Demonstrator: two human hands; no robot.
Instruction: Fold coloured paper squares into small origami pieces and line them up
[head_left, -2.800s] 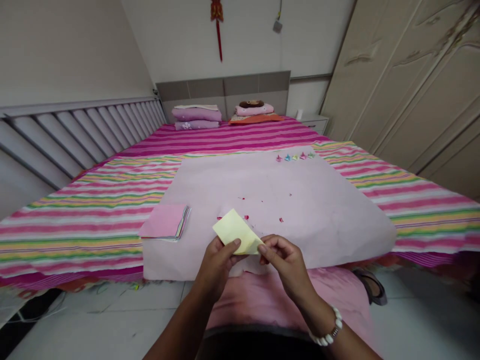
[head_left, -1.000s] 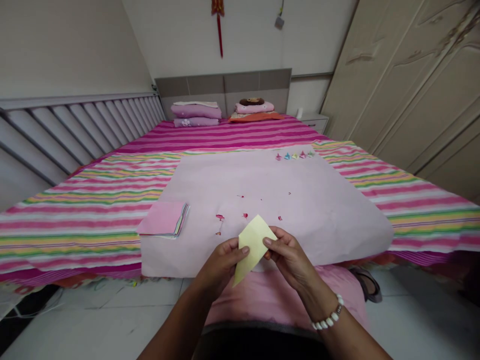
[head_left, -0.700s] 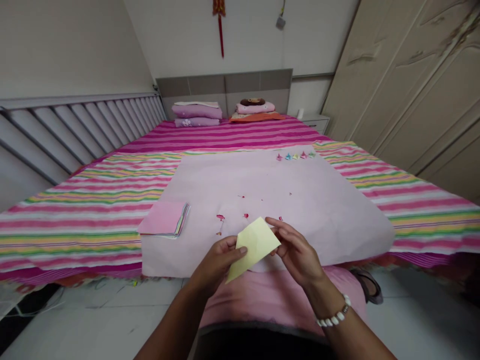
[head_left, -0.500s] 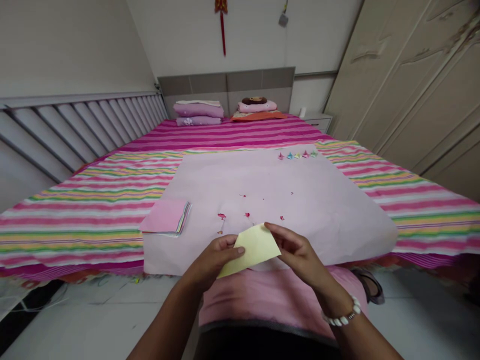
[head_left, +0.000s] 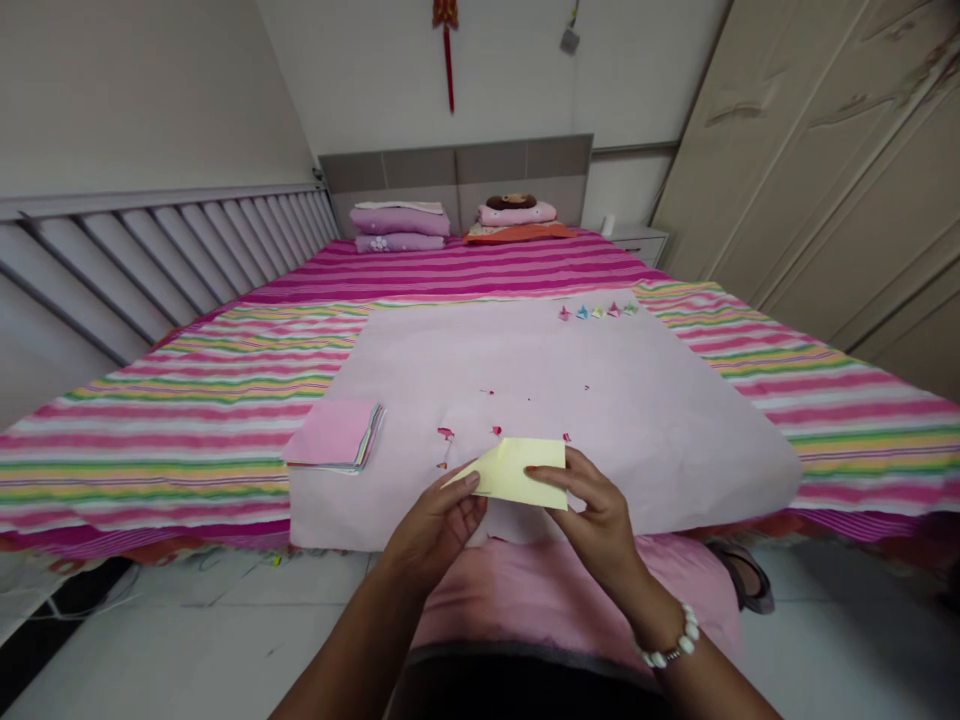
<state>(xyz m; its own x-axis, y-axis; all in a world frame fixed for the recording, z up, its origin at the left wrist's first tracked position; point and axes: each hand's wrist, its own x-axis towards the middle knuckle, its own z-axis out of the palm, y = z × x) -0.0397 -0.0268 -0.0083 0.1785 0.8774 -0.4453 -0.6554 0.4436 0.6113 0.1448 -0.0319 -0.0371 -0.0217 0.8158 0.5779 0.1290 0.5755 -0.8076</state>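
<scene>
A folded sheet of yellow paper [head_left: 517, 468] is held up between both hands, over the near edge of the pale pink sheet [head_left: 480, 350]. My left hand [head_left: 439, 525] pinches its left end, thumb on top. On the right end, my right hand [head_left: 592, 505] grips the paper with fingers over it and the thumb below. A white bead bracelet [head_left: 671, 645] circles my right wrist. To the left lies a stack of coloured paper [head_left: 334, 433], pink on top. Several small folded paper pieces [head_left: 598, 312] stand in a row at the far right.
The pale sheet lies on a bed with a striped cover [head_left: 187, 400]. Small red printed marks or scraps [head_left: 445, 433] dot the sheet. White rails [head_left: 187, 250] run along the left, and a wardrobe [head_left: 840, 180] stands at the right. Folded bedding [head_left: 400, 222] is stacked by the headboard.
The yellow paper has been turned, its right end now level and its left end narrowed to a point. My right hand has shifted its fingers onto the paper's face; the left still pinches.
</scene>
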